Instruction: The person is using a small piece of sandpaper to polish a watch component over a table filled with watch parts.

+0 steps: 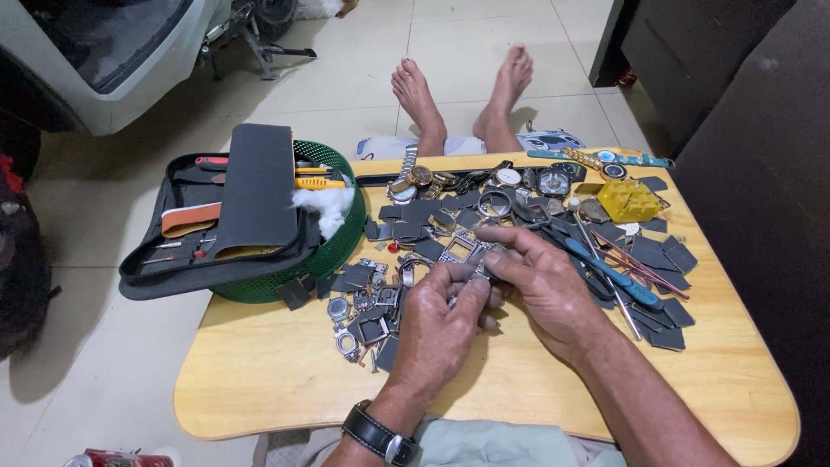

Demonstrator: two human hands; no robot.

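Two hands meet over the wooden table (pixel 259 372): the left hand (pixel 441 324) and the right hand (pixel 540 281) both pinch a small metal watch part (pixel 474 270) with curled fingers, above the pile of watch pieces (pixel 380 303).

Both hands meet at centre of the wooden tabletop (pixel 259 380): left hand (pixel 441 324) and right hand (pixel 540 281) pinch a small metal watch part (pixel 475 270) between fingertips. Loose watch parts (pixel 367 316) at 9 o'clock; watches (pixel 506 179) at 12; green basket (pixel 333 246) with tool case (pixel 233 216) at 10.
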